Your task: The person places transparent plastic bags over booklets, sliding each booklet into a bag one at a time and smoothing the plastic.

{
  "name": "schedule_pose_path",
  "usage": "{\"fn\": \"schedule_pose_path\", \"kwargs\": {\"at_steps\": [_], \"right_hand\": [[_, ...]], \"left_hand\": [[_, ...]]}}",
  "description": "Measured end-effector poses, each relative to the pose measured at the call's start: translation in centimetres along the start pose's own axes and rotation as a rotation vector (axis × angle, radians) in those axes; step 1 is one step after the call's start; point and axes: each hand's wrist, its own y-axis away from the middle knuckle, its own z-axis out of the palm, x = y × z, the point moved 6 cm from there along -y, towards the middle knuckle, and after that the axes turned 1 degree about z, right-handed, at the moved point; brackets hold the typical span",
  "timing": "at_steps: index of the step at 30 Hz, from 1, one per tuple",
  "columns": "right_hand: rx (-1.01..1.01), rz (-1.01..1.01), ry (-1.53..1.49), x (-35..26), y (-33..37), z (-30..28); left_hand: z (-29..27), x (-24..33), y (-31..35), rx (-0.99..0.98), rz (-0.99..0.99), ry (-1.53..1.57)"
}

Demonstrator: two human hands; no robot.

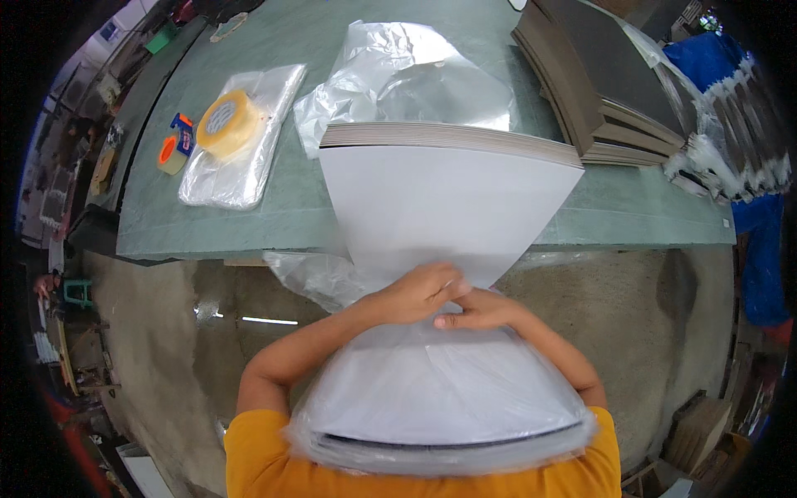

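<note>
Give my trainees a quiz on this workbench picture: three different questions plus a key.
1. True or false: the yellowish, round tape roll lies on folded clear plastic.
2. Fill in: the dark grey boards are to the ____ of the white-faced board stack.
3. Choose: left hand and right hand are nearest (a) tape roll; (b) dark grey boards; (c) white-faced board stack.

Key: 1 true; 2 right; 3 c.

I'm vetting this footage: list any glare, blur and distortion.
All in the head view: glare on the plastic sheet and floor; left hand slightly blurred, it seems; near edge of the wrapped bundle looks bowed; picture corners black.
</note>
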Motion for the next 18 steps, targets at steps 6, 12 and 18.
{"fn": "schedule_pose_path", "kwargs": {"at_steps": [6, 12, 18], "right_hand": [[0.572, -0.366, -0.813, -9.0, 4.9, -8.1], [-0.089, -0.234, -0.083, -5.9, 4.9, -4.8], [0.605, -0.362, -0.954, -4.4, 5.0, -8.3]], "left_hand": [[-7.5, 8.4, -0.4, 0.296, 0.049, 0.502], [-12.5, 7.8, 3.3, 0.53, -0.143, 0.247], [-10.6, 4.7, 3.4, 0.594, -0.155, 0.4]]}}
